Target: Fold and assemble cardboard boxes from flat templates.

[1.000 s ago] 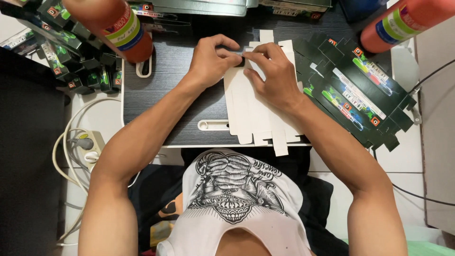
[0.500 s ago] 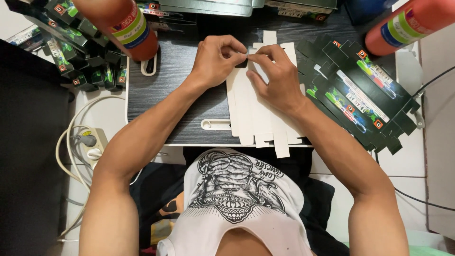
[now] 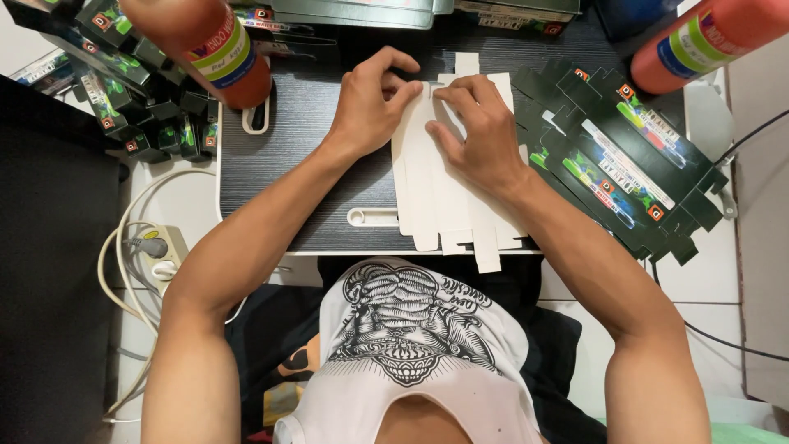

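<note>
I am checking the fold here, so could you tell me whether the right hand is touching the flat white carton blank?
Touching. The head view shows the right hand pressed flat on the white carton blank, fingers lying on its upper part with no gap.

Head camera looks straight down, close above the dark desk (image 3: 304, 156).

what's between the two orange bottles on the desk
In the head view, between the left orange bottle and right orange bottle: both hands pressing the white flat carton.

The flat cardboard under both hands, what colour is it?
Plain white cardboard blank, unprinted side up; the head view shows it.
</note>
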